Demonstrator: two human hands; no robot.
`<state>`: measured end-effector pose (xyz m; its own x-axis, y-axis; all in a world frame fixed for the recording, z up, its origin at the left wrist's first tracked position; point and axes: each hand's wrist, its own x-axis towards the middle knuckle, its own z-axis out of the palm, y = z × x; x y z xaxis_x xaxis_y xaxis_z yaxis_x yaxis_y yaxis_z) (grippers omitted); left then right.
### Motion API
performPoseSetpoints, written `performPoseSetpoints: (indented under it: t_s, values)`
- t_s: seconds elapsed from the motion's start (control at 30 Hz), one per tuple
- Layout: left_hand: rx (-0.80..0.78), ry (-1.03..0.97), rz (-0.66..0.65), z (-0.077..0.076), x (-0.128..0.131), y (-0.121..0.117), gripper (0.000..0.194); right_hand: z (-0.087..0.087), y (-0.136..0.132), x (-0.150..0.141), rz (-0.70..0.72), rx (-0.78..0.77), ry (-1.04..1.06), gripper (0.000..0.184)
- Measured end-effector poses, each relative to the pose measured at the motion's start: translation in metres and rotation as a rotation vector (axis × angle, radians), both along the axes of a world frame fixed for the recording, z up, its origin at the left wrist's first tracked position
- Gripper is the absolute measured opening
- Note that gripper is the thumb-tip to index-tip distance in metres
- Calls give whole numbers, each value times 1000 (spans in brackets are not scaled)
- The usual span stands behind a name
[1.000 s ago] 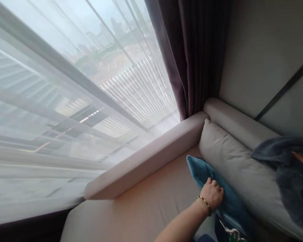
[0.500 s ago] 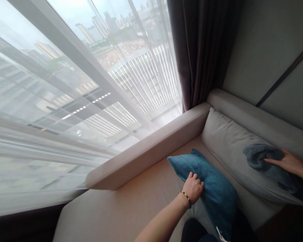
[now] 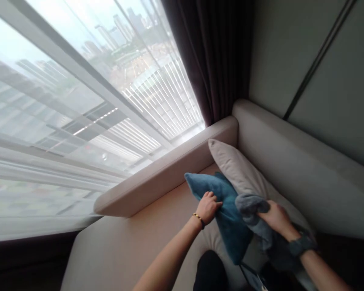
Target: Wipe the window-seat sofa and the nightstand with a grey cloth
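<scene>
My left hand [image 3: 208, 207], with a bead bracelet at the wrist, grips the near edge of a blue velvet cushion [image 3: 227, 214] that stands on the beige sofa seat [image 3: 157, 238]. My right hand [image 3: 276, 217] presses a grey-blue cloth [image 3: 251, 206] against the beige back cushion [image 3: 239, 173], which is pulled forward off the sofa backrest [image 3: 291, 149]. The blue cushion leans on that beige cushion. The cloth trails down over my right wrist.
A padded armrest [image 3: 166, 169] runs along the window side. Sheer white curtain [image 3: 63, 133] covers the large window, and a dark drape [image 3: 209, 56] hangs in the corner. A grey panelled wall [image 3: 321, 64] rises behind the sofa.
My right hand has swept the cloth leftward along the back cushion toward the blue cushion. The beige cushion has tipped forward off the backrest. My left hand stays on the blue cushion.
</scene>
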<state>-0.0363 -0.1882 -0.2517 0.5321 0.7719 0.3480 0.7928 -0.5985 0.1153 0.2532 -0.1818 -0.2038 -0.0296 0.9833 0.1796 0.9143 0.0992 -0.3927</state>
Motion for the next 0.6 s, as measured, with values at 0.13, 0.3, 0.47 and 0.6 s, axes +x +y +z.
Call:
performPoseSetpoints:
  t_s: [0.13, 0.3, 0.47, 0.6]
  values:
    - [-37, 73, 78, 20, -7, -23, 29, -3, -8, -13, 126, -45, 75, 10]
    - [-7, 93, 135, 71, 37, -13, 28, 65, 22, 41, 128, -80, 110, 18]
    - [28, 67, 76, 113, 114, 31, 27, 139, 63, 114, -80, -70, 10, 21]
    - [94, -5, 50, 135, 148, 45, 30, 165, 62, 128, -196, -14, -53, 34]
